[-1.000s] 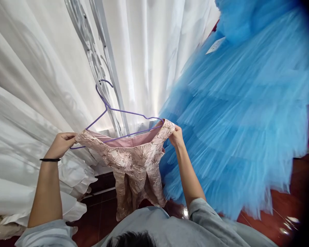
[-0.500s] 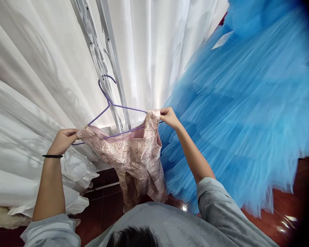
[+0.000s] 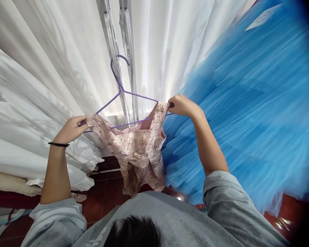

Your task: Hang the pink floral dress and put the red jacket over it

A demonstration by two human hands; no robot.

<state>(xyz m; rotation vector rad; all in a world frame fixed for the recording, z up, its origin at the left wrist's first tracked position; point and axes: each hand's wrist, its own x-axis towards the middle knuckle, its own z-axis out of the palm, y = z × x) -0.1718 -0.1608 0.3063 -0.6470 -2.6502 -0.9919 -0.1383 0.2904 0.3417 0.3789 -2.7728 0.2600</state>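
hanging between left hand (image 3: 70,130) and right hand (image 3: 183,105); pink dress (image 3: 139,144), shoulders uppermost

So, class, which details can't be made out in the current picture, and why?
All in the head view:
- White tag: print too small and blurred to read.
- Blue dress: top cut off by the upper edge.
- Pink dress: outer back hidden behind its front.
- Purple hanger: ends partly covered by the left hand and right hand.
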